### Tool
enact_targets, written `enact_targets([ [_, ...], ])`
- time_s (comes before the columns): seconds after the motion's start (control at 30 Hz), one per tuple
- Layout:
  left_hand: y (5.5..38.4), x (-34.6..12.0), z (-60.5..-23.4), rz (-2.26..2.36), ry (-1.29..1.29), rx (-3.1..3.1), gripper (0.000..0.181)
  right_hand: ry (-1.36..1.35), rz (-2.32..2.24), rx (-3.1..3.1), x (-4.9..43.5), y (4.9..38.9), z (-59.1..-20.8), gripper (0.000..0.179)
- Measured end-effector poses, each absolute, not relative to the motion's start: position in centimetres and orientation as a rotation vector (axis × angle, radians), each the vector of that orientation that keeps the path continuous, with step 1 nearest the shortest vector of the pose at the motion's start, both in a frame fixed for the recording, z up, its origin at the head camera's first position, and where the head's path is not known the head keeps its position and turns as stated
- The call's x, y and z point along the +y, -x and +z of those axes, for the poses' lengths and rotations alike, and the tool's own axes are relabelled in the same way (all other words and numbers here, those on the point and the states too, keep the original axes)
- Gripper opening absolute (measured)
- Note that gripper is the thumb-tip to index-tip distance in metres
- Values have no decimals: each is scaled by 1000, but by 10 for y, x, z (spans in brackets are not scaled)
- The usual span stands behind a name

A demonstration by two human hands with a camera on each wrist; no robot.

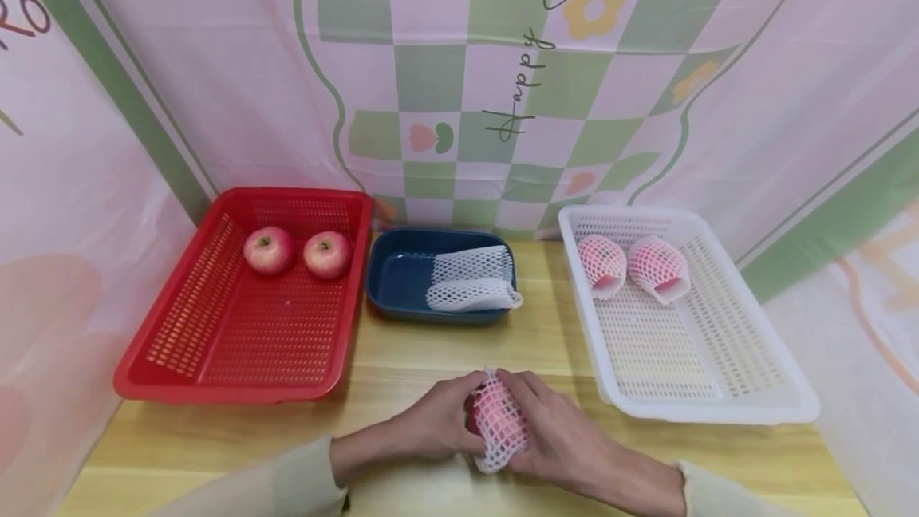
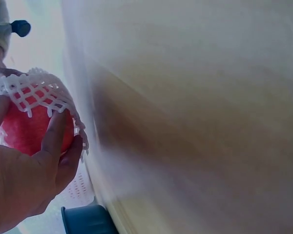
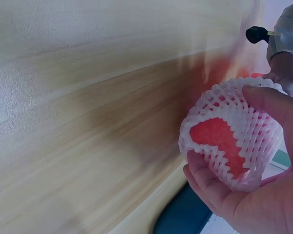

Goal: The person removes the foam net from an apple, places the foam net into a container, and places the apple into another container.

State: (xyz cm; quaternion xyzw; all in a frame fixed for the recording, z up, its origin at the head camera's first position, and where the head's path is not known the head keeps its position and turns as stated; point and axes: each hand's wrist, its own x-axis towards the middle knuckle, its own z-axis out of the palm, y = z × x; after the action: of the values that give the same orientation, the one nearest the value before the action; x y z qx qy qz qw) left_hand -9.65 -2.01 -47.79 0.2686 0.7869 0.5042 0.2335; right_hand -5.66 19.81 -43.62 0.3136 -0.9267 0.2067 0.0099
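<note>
Both hands hold one red apple (image 2: 27,127) above the front of the table. A white foam net sleeve (image 1: 500,421) covers most of it. My left hand (image 1: 447,419) grips the apple from the left, its fingertips at the net's edge in the left wrist view. From the other side my right hand (image 1: 556,437) holds the netted apple, thumb on top and fingers curled beneath. Bare red skin shows through the net's open end (image 3: 219,141) in the right wrist view.
At the left, a red basket (image 1: 237,385) holds two bare apples (image 1: 269,250). Flattened foam nets (image 1: 474,278) lie in a dark blue tray (image 1: 398,278) at the back middle. Two netted apples (image 1: 656,266) sit in a white basket (image 1: 718,413) at the right. A patterned curtain (image 1: 431,78) hangs behind.
</note>
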Motion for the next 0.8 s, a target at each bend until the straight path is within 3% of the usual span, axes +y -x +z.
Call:
enact_targets([
  [0.5, 93, -29, -477, 1394, -755, 2166, 75, -1048, 645, -2898, 199, 58, -432, 96],
  [0.8, 92, -38, -479, 1354, -778, 2194, 78, -1137, 677, -2832, 205, 62, -429, 74],
])
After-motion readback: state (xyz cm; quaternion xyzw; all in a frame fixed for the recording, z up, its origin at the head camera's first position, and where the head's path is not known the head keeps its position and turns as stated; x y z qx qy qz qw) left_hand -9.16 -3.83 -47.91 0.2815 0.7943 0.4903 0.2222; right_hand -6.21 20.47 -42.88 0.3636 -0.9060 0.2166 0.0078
